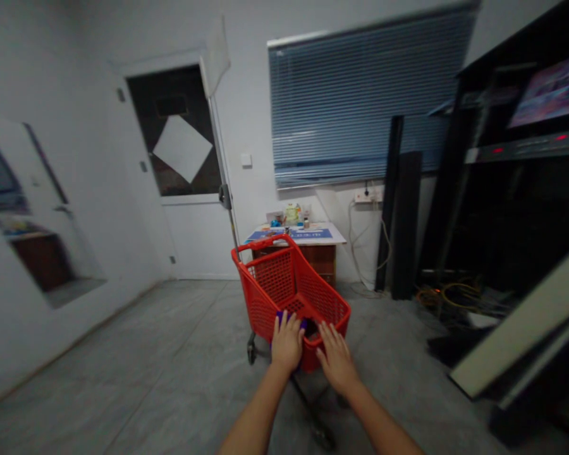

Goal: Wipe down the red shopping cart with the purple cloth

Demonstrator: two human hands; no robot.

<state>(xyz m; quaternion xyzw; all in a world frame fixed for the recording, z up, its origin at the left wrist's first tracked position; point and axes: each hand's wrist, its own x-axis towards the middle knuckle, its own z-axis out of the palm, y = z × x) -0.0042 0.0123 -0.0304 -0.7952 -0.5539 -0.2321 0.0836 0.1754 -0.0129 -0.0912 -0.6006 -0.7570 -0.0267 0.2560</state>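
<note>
A red plastic shopping cart (265, 303) on dark legs and wheels stands in front of me, its basket walls full of slots. My left hand (287, 344) is at the near end of the basket, fingers stretched forward and slightly apart. Beside its fingertips shows a bit of something purple (304, 324), mostly hidden by the hand and rim; I cannot tell whether the hand touches it. At the basket's near right corner is my right hand (337, 359), with its fingers spread out over the rim. A small dark item (312, 330) sits low inside, between the hands.
Beyond the cart is a low brown cabinet (325, 260) topped with a blue-and-white sheet and small items. A white door (201, 237) is at the back left. On the right are leaning panels (516, 322), loose cables (459, 294) and a dark rack with a screen (552, 91).
</note>
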